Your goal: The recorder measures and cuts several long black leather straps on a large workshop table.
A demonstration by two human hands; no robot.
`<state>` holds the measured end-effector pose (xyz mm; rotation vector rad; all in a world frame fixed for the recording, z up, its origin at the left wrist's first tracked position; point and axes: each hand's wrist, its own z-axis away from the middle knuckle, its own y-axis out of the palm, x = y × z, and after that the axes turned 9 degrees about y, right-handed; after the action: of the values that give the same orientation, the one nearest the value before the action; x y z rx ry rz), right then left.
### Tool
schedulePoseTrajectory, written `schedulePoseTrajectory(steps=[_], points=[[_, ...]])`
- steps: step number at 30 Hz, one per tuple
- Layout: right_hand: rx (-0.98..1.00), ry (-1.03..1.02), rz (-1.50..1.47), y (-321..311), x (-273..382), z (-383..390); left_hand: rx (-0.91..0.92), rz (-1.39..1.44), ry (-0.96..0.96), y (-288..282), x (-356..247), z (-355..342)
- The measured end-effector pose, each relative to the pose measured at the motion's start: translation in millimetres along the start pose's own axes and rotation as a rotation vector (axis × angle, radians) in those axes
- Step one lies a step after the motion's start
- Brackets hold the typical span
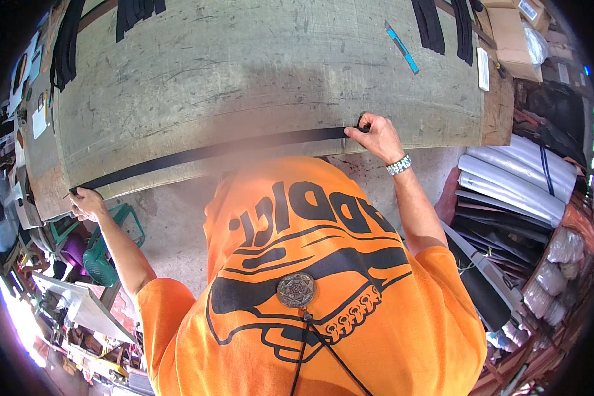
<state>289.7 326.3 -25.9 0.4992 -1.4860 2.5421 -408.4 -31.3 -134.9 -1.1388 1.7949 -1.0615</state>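
A long black strap (171,160) stretches nearly straight along the near edge of the worktable (178,86). At its left end, by the table's left corner, my left hand (88,203) is closed on it with the fingers at the edge. My right hand (377,136) grips the other end between thumb and curled fingers, with a bit of black showing above the fist. The strap's middle is partly veiled by a blur in the picture. Both arms are spread wide.
A blue utility knife (401,47) lies at the far right of the table. Black strips (429,26) hang or lie along the far side, with more strips (69,46) at the far left. Silvery rolls (515,185) are stacked right; a green stool (115,244) stands lower left.
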Motion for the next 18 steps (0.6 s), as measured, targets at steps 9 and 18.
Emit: schedulePoseTrajectory(steps=[9, 18], points=[[0.021, 0.056, 0.027, -0.1, 6.9, -0.6, -0.028, 0.080, 0.026, 1.5, 4.2, 1.9], [0.118, 0.156, -0.009, -6.3, 11.0, -4.5, -0.202, 0.216, -0.040, -54.9, -84.7, 54.3]])
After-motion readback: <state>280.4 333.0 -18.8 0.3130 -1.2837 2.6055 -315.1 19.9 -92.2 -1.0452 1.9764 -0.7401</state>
